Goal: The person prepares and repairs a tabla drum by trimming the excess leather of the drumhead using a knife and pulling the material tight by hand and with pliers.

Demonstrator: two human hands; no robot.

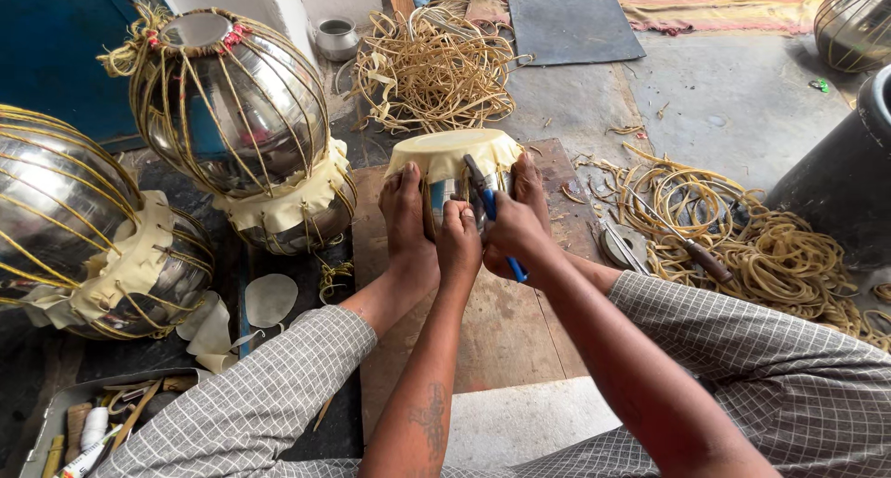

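A small metal drum shell [444, 192] with a pale skin [452, 151] stretched over its top stands on a wooden board [506, 320], clamped between my two bare feet. My left hand [458, 241] presses on the near side of the drum, fingers closed at the lacing; whether it pinches a strap is hidden. My right hand [516, 229] grips blue-handled pliers [486, 205], whose jaws reach up to the edge of the skin.
Two large laced metal drum shells [232, 107] [65, 218] lie at the left. Heaps of tan strapping sit behind [432, 70] and to the right [770, 255], where a wooden-handled tool [701, 258] lies. A dark pot [840, 181] stands far right; a tool tray [83, 427] is bottom left.
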